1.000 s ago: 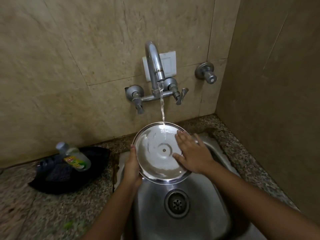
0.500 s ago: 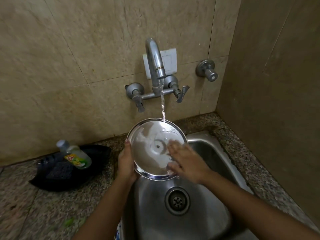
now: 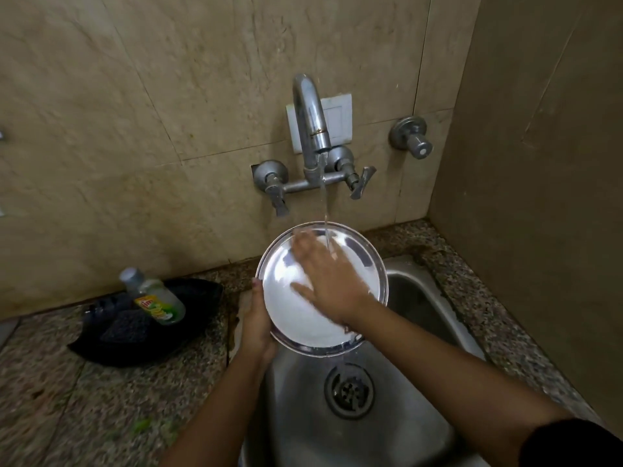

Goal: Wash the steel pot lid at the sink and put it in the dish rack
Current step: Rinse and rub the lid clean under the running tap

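Note:
The round steel pot lid is held tilted above the steel sink, its inner face toward me, under the running tap. My left hand grips the lid's left rim from behind. My right hand lies flat on the lid's inner face with fingers spread, blurred, and the water stream lands on its fingers near the lid's top edge. Water drips off the lid's lower rim toward the drain. No dish rack is in view.
A dish soap bottle lies on a black tray on the speckled counter left of the sink. Two tap handles and a separate wall valve stick out of the tiled wall. A side wall closes the right.
My right hand slid from the lid's right and lower part up across its face to the top under the stream. The lid stays held in my left hand.

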The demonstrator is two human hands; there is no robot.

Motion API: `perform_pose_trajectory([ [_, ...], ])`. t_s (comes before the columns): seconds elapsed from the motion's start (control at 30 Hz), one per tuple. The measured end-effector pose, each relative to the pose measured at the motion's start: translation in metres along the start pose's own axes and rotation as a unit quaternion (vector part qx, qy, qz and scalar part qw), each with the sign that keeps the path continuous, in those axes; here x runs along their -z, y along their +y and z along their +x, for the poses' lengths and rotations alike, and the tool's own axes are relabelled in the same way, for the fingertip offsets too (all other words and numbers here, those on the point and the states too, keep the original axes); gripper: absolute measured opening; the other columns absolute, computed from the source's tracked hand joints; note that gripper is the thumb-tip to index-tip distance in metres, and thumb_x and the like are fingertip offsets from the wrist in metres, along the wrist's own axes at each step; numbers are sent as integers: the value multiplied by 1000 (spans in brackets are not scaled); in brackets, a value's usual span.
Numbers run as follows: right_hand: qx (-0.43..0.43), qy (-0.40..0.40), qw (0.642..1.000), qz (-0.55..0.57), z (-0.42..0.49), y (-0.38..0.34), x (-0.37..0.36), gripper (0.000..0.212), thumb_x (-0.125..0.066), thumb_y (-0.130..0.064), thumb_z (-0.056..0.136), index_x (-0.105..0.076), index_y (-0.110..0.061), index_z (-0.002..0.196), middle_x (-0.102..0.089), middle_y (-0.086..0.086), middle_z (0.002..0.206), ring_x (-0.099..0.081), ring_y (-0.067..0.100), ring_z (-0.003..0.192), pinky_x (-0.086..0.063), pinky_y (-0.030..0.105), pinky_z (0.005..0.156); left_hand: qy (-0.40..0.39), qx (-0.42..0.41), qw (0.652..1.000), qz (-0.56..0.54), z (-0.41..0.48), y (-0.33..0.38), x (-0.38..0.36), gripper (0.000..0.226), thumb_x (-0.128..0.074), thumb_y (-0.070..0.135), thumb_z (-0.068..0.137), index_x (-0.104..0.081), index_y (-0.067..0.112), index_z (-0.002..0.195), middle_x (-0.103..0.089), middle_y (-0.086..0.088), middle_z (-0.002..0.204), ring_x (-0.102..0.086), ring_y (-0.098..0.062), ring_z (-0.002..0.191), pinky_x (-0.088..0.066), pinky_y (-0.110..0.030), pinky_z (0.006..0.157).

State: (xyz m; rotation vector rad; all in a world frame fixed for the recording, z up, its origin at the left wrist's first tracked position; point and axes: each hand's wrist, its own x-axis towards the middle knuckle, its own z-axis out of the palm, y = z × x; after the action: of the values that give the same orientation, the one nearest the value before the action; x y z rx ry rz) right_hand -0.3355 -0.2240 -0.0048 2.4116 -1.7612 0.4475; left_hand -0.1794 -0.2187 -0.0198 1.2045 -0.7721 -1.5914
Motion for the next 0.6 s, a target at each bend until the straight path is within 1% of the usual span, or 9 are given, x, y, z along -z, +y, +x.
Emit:
perform_pose_trajectory([
  [0.07, 115, -20, 993, 3, -17, -14, -12, 71, -33, -53, 96, -14, -14, 153, -14, 5, 161, -8, 18, 149, -6, 45, 119, -16, 10, 1000, 0, 0, 0, -8, 66, -38, 60, 92, -58, 9, 129, -70, -13, 118, -66, -28, 109, -50, -42, 96],
  [0.1, 148, -24, 989, 2, -28, -17, -16, 71, -34, -53, 96, -16, -14, 153, -17, 5, 161, -11, 18, 149, -6, 42, 119, -10, 8, 1000, 1, 1, 1, -10, 67, -41, 62, 90, -60, 9, 127, -70, -15, 117, -66, -29, 109, -49, -44, 97],
  [0.17, 170, -39, 985, 4, -50, -15, -19, 72, -37, -53, 95, -16, -15, 153, -17, 4, 161, -12, 18, 149, -6, 39, 119, 7, 11, 1000, 5, 4, -2, -10, 66, -44, 64, 88, -66, 9, 118, -71, -16, 114, -68, -31, 106, -50, -46, 96],
  [0.23, 168, -56, 984, -7, -71, -2, -18, 72, -42, -49, 93, -18, -16, 152, -18, 2, 161, -14, 17, 148, -5, 36, 118, -8, 25, 1000, 3, 8, -8, -9, 72, -51, 70, 80, -66, 12, 120, -68, -17, 120, -65, -34, 111, -47, -50, 101],
  [0.3, 163, -64, 984, -29, -89, 13, -15, 68, -47, -34, 91, -22, -17, 151, -23, 1, 159, -20, 17, 147, -11, 36, 118, -27, 46, 999, -11, 12, -16, -4, 88, -61, 77, 64, -62, 15, 126, -64, -18, 126, -61, -36, 116, -41, -55, 105],
  [0.33, 166, -50, 984, -36, -95, 19, -14, 62, -46, -24, 90, -29, -17, 149, -31, 1, 156, -28, 17, 144, -18, 36, 118, -28, 52, 998, -17, 14, -20, -1, 92, -63, 78, 60, -60, 15, 128, -64, -18, 127, -60, -37, 117, -40, -56, 106],
  [0.43, 198, 23, 980, -20, -104, 35, -5, 40, -47, -14, 90, -61, -18, 128, -60, 1, 134, -57, 21, 124, -47, 34, 101, -41, 96, 994, -32, 0, -14, -4, 79, -53, 68, 76, -56, 12, 132, -60, -18, 131, -56, -37, 120, -37, -54, 108],
  [0.5, 227, 58, 972, -16, -104, 38, 3, 31, -51, -15, 91, -68, -20, 117, -67, -1, 125, -63, 19, 115, -50, 30, 93, -22, 127, 991, -27, -4, -14, -6, 62, -41, 57, 91, -58, 10, 127, -61, -19, 128, -57, -35, 116, -41, -48, 104],
  [0.6, 223, 61, 972, 44, -103, 32, 13, 29, -61, -14, 87, -69, -23, 114, -71, -5, 116, -67, 14, 106, -53, 26, 84, -6, 150, 989, 3, 2, -12, -1, 53, -37, 45, 98, -60, 6, 125, -62, -19, 126, -61, -31, 106, -48, -41, 94],
])
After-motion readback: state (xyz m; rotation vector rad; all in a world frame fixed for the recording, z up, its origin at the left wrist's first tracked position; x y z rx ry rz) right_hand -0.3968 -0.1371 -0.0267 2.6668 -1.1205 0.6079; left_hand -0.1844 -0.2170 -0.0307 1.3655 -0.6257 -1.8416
